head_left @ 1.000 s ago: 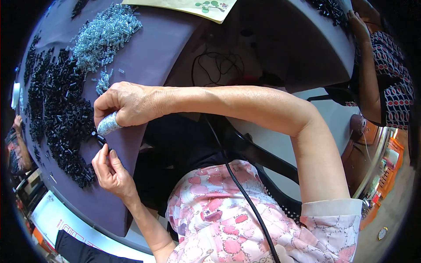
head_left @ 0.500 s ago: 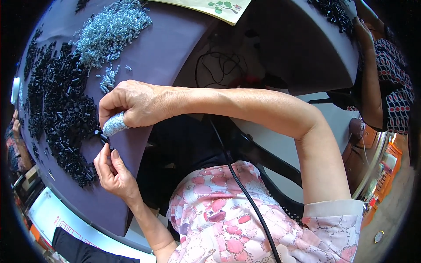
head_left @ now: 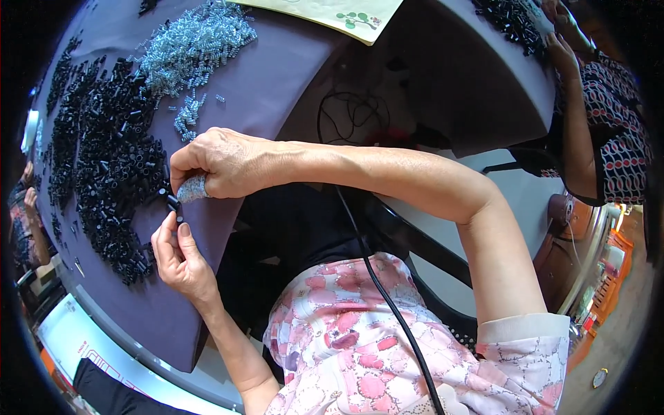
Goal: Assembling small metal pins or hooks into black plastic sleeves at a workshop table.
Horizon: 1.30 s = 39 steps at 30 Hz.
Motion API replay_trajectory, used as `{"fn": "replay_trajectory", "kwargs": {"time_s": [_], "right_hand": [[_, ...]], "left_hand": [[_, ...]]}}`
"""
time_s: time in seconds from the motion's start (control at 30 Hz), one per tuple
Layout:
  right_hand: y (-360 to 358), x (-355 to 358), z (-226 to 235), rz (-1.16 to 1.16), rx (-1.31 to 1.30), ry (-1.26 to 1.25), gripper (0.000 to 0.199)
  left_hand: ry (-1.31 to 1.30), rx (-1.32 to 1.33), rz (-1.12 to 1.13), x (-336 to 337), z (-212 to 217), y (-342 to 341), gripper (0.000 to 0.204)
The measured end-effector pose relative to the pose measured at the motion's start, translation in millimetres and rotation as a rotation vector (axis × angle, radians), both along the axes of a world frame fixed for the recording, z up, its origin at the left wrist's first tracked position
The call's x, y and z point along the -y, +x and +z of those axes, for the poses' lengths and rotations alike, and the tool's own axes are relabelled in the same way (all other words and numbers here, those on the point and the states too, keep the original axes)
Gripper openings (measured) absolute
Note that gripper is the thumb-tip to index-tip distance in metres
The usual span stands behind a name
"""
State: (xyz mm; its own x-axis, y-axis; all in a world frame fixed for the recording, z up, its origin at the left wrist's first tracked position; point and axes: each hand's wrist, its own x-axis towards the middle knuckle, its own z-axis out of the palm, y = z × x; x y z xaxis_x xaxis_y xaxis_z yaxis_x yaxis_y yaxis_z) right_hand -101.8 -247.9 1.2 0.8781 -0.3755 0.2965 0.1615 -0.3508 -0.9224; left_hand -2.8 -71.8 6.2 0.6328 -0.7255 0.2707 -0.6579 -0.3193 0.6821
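My left hand is raised at the table's near edge, its thumb and fingers pinched around a small black cylinder. Just beyond it, my right hand reaches across with curled fingers, a speckled pale wrap around one digit. The wrapped tip is beside another small black cylinder; what lies inside the curled fingers is hidden. A wide pile of small black cylinders spreads left of both hands. Past my right hand lies a heap of small silvery-blue coil springs.
A purple-grey cloth covers the curved table. A pale printed sheet lies at its far side. A black cable runs down over my shirt. At the right, another person's arm is beside a second table with black pieces.
Both hands remain close together over the table's near edge. My left fingertips have risen slightly, and the black cylinder between them shows more clearly. The whole view has shifted a little.
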Motion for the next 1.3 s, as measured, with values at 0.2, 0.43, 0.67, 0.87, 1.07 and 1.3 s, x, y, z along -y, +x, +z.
{"fn": "replay_trajectory", "kwargs": {"time_s": [0.2,0.43,0.67,0.87,1.07,1.3], "right_hand": [[-1,3,-2,0.021,-0.011,0.004,0.013],[-4,12,-2,0.080,0.030,0.105,0.015],[4,20,-9,0.164,0.038,0.227,0.017],[4,20,-9,0.150,0.069,0.197,0.019],[3,20,-10,0.155,0.068,0.198,0.019],[2,21,-10,0.161,0.079,0.199,0.018]], "left_hand": [[0.003,0.016,-0.044,0,-2,0,0.019],[0.005,0.200,-0.077,4,-3,0,0.017],[0.015,0.276,-0.077,4,-6,2,0.016],[0.063,0.297,-0.031,6,-2,-4,0.016],[0.067,0.326,-0.047,4,-4,-1,0.016],[0.052,0.247,-0.035,4,-5,-4,0.015]]}}
